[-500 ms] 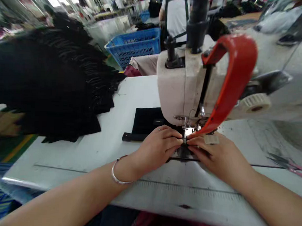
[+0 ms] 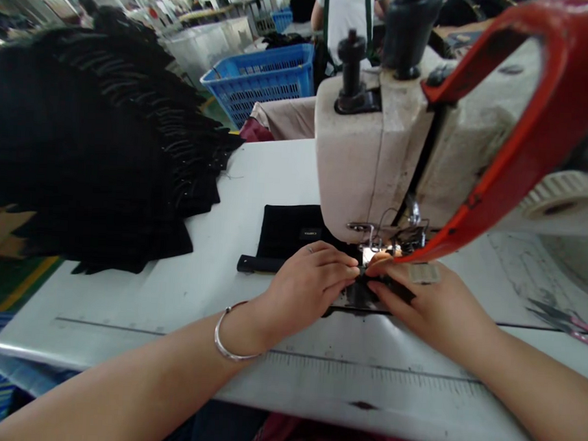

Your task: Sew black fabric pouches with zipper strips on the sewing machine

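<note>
A black fabric piece (image 2: 288,230) with a small label lies flat on the white table, its right part running under the sewing machine head (image 2: 350,158). Along its front edge is a black strip (image 2: 260,264). My left hand (image 2: 311,280), a bracelet on its wrist, has its fingers together on the fabric's front edge, just left of the lit needle area. On the other side of the needle, my right hand (image 2: 412,291) pinches the dark fabric with thumb and fingers. The fingertips of both hands nearly meet at the presser foot.
A large pile of black fabric pieces (image 2: 131,155) covers the table's left side. Scissors with pink handles (image 2: 569,323) lie at the right. Beyond the table are a blue crate (image 2: 266,76) and a person (image 2: 346,24). A red curved guard (image 2: 511,165) arches over my right hand.
The view has shifted closer to the machine, whose head and red guard look larger and farther right. Both hands stay at the needle; my right fingers have moved slightly.
</note>
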